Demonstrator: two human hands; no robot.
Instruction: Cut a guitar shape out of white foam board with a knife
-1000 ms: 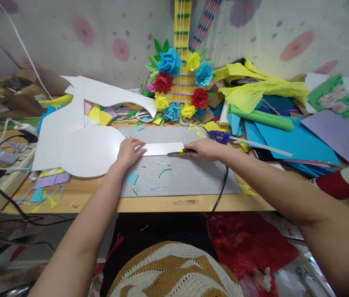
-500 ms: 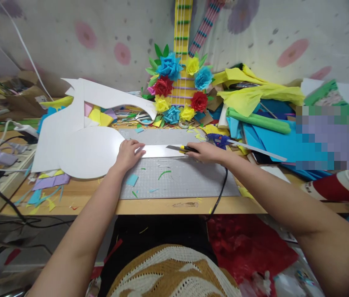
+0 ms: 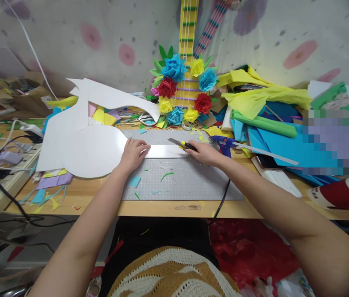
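Observation:
My left hand (image 3: pixel 135 155) lies over the neck end of a white guitar-shaped board (image 3: pixel 97 152), its fingers and thumb pressed about the narrow strip. The wide rounded part of the board is left of that hand. In my right hand (image 3: pixel 203 152) is a utility knife (image 3: pixel 183 144) with a black and yellow handle. Its blade points left and slants up, seemingly above the strip. My right fingers touch or hover at the strip's right end; which one I cannot tell. Beneath the strip is a grey cutting mat (image 3: pixel 180 185) with paper scraps on it.
A blue glue gun (image 3: pixel 223 143) is just beyond my right hand, its cord running to the table edge. Behind stands a yellow guitar with paper flowers (image 3: pixel 188 88). A red-and-white cup (image 3: pixel 341 192) lies at right, a power strip (image 3: pixel 22 181) at left.
The knife blade has tipped upward, away from the strip. My hands keep nearly the same places, and the whole view has shifted slightly.

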